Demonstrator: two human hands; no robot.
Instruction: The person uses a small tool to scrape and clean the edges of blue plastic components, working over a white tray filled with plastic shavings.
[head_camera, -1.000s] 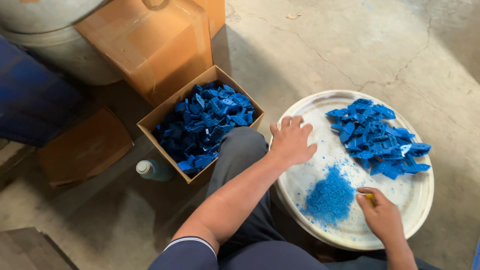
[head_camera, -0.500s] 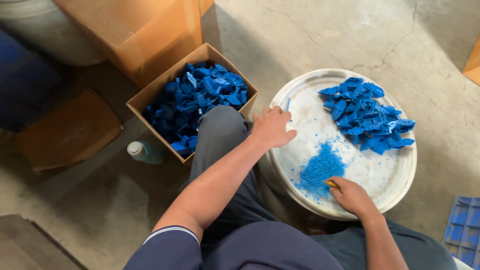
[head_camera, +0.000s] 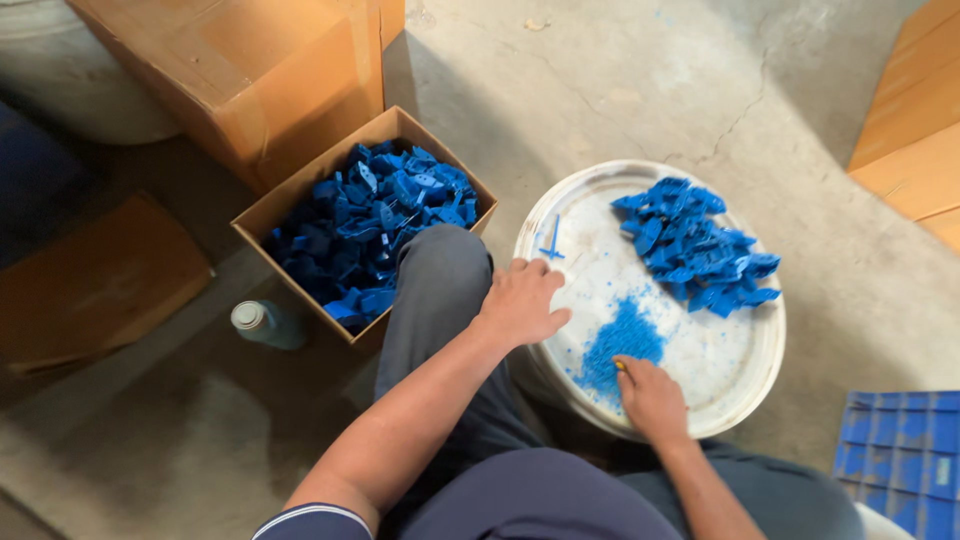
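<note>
Head view. Step judged: trimming blue plastic parts over round white tray (head_camera: 745, 385).
Left hand (head_camera: 522, 302): fingers loosely spread, empty, resting on tray's near-left rim.
Right hand (head_camera: 652, 400): clenched on small yellow-tipped tool (head_camera: 620, 366), beside pile of fine blue shavings (head_camera: 620, 345).
Heap of parts (head_camera: 695, 245) on tray's far side; more in open cardboard box (head_camera: 365, 225).
Next move likely needs left hand to fetch part from heap.

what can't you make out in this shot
- Small yellow-tipped thing in the right hand, head view: the fingers cover it, kind unclear.
- Left hand on the round white lid: palm down, anything beneath is hidden.
- Blue slatted plastic crate: cut off by the frame's corner.
- Heap of fine blue plastic bits: too small to tell shapes.
</note>
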